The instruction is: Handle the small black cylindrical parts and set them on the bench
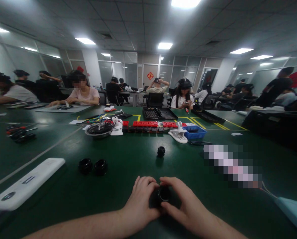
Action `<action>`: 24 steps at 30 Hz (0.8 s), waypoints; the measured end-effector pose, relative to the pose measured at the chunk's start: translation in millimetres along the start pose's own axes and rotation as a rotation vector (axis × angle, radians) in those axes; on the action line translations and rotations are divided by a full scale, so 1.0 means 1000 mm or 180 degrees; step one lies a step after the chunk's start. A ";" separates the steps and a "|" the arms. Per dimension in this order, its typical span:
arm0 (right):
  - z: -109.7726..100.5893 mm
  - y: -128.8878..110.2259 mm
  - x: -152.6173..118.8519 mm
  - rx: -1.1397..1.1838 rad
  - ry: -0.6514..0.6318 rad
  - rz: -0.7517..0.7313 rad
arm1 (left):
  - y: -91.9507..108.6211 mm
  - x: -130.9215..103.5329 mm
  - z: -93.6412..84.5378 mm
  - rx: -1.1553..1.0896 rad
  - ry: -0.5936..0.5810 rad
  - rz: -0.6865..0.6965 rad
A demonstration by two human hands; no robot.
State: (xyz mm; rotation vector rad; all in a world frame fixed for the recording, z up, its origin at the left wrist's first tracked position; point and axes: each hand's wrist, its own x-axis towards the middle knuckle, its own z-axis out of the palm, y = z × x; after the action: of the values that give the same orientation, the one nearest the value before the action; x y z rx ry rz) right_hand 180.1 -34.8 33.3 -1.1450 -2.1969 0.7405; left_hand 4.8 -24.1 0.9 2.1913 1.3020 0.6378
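Note:
Between my two hands, low in the middle of the head view, is a small black round part [164,195] with a shiny rim. My right hand [188,202] curves around its right side, thumb below and fingers above. On the other side my left hand [141,199] has its bent fingers and thumb closed against the part; they hide its left edge. Ahead of the hands a similar black ribbed piece [161,152] stands alone on the green table. Two more glossy black ring-shaped pieces, a left one [85,166] and a right one [100,166], sit side by side to the left.
A long white device [29,184] lies at left. Across the table are a metal bowl of cables [98,131], a red-and-black strip [145,126], a white clamp [179,133] and a blue bin [195,132]. A light blue object [294,212] is at right. Several people sit beyond.

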 end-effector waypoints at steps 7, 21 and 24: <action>0.003 0.001 -0.002 -0.0028 -0.0031 -0.0110 | -0.004 0.000 0.000 -0.0035 -0.0030 0.0022; 0.006 0.008 -0.003 0.0050 0.0021 -0.0008 | 0.001 0.000 -0.002 0.0049 -0.0108 -0.0055; 0.008 0.011 0.000 0.0045 0.0139 0.0091 | 0.002 -0.001 -0.002 0.0096 -0.0113 -0.0054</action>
State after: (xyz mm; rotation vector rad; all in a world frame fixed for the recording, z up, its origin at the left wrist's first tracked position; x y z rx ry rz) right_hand 181.0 -31.0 20.4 -1.1768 -2.1401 0.7350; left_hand 3.8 -25.1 3.7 2.2033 1.3188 0.5736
